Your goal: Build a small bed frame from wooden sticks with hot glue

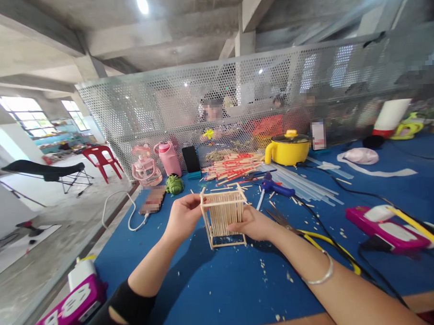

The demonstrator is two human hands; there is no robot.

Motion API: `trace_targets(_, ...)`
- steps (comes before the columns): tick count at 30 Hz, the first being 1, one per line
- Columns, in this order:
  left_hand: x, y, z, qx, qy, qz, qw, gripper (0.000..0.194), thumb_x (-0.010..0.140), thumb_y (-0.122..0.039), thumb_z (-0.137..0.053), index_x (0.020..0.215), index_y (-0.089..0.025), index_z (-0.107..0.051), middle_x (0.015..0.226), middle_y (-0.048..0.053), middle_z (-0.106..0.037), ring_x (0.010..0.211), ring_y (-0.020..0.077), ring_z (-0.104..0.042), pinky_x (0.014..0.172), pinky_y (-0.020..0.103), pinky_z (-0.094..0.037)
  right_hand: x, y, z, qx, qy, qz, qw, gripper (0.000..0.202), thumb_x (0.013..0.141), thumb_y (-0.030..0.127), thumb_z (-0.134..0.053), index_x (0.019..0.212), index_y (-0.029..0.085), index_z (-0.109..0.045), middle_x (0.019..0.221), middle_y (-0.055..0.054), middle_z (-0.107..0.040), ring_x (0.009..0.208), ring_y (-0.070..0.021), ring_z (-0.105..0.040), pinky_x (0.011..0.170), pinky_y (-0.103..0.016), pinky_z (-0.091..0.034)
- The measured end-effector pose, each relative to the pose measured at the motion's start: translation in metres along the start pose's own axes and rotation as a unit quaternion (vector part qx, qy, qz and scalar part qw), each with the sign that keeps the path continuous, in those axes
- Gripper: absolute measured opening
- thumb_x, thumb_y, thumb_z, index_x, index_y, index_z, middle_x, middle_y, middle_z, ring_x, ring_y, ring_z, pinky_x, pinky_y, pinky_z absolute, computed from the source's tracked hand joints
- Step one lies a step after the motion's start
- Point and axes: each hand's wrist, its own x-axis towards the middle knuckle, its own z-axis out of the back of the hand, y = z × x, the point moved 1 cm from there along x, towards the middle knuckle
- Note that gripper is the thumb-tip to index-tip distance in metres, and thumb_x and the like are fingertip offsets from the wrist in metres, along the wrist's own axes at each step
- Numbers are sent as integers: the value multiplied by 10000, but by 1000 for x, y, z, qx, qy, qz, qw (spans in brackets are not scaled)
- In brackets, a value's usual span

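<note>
A small box-shaped frame of thin wooden sticks (222, 212) stands upright over the blue table, one side filled with a row of close-set sticks. My left hand (185, 214) grips its upper left edge between thumb and fingers. Around its right side my right hand (253, 223) is closed, the thumb lying across the sticks and the other fingers hidden behind. Just behind the frame lie a blue glue gun (277, 186) and a heap of wooden sticks in red wrappers (233, 169). Scissors with yellow handles (295, 228) rest beside my right forearm.
Clear glue sticks (304, 182) and a yellow electric pot (290, 149) are at the back right. Purple power strips lie at right (385, 229) and left (65, 308). A charging phone (153, 200), green yarn (175, 184) and a pink bottle (169, 160) stand left. Behind rises a perforated metal screen (146, 113).
</note>
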Motion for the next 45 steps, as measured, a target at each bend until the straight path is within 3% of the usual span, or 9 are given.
trace_targets(6, 0, 0, -1, -22, 11, 0, 1000, 288, 658, -349, -721, 851, -135, -732, 784, 39, -722, 748, 172, -622, 719, 259, -467, 0, 2, -1, -1, -1, -1, 1000, 380, 677, 181, -622, 1054, 152, -668, 906, -27, -721, 943, -208, -632, 877, -342, -484)
trace_targets(10, -1, 0, -4, -65, -33, 28, 997, 314, 589, -352, -771, 794, -119, -720, 711, 34, -703, 683, 149, -596, 674, 246, -456, 0, 3, -1, 3, 4, 5, 1000, 362, 680, 185, -623, 1037, 144, -671, 893, -31, -722, 943, -214, -632, 898, -356, -471)
trace_targets(17, -5, 1, -14, -115, -85, 63, 988, 341, 648, -429, -722, 761, -109, -685, 644, 10, -652, 583, 90, -517, 597, 212, -407, -1, 2, -1, 14, 10, 13, 1000, 377, 684, 196, -623, 1056, 142, -660, 942, -43, -715, 963, -223, -625, 895, -354, -468)
trace_targets(32, -6, 6, -20, -181, -95, 70, 976, 297, 652, -389, -733, 763, -115, -699, 616, -4, -646, 561, 76, -515, 573, 191, -391, 0, 4, -2, -9, -1, 2, 1000, 376, 675, 161, -600, 1042, 143, -673, 942, -29, -713, 935, -208, -628, 874, -317, -474)
trace_targets(34, -6, 5, -20, -184, -96, 63, 976, 317, 658, -388, -728, 801, -108, -681, 650, 9, -664, 581, 85, -548, 587, 193, -410, 0, 5, -3, -7, 0, 3, 1000, 370, 674, 161, -599, 1036, 145, -675, 932, -29, -715, 931, -210, -630, 868, -320, -477)
trace_targets(38, -7, 1, -17, -164, -108, 24, 980, 549, 645, -331, -745, 1132, -159, -559, 709, 5, -698, 598, 107, -610, 595, 208, -455, 0, 3, -2, 1, 5, 5, 1000, 385, 677, 164, -605, 1057, 141, -664, 906, -32, -718, 934, -213, -629, 870, -331, -475)
trace_targets(40, -7, -1, -15, -136, -113, -13, 984, 600, 656, -306, -736, 1203, -175, -526, 763, 24, -717, 675, 132, -647, 656, 239, -490, 0, 1, -1, 3, 7, 6, 1000, 387, 678, 168, -612, 1061, 144, -662, 904, -30, -718, 939, -212, -627, 875, -332, -471)
trace_targets(42, -6, -1, -12, -87, -117, -48, 988, 446, 682, -302, -711, 1096, -161, -623, 823, 53, -727, 760, 156, -660, 726, 261, -501, 0, -1, -1, 4, 9, 7, 1000, 379, 681, 178, -619, 1055, 147, -665, 927, -31, -715, 948, -209, -624, 879, -325, -467)
trace_targets(45, -5, 1, -9, -6, -122, -84, 989, 214, 711, -296, -683, 867, -153, -716, 812, 51, -730, 746, 154, -651, 704, 237, -497, 0, -3, 0, 3, 6, 5, 1000, 375, 683, 186, -625, 1053, 149, -668, 963, -32, -708, 941, -203, -624, 871, -314, -468)
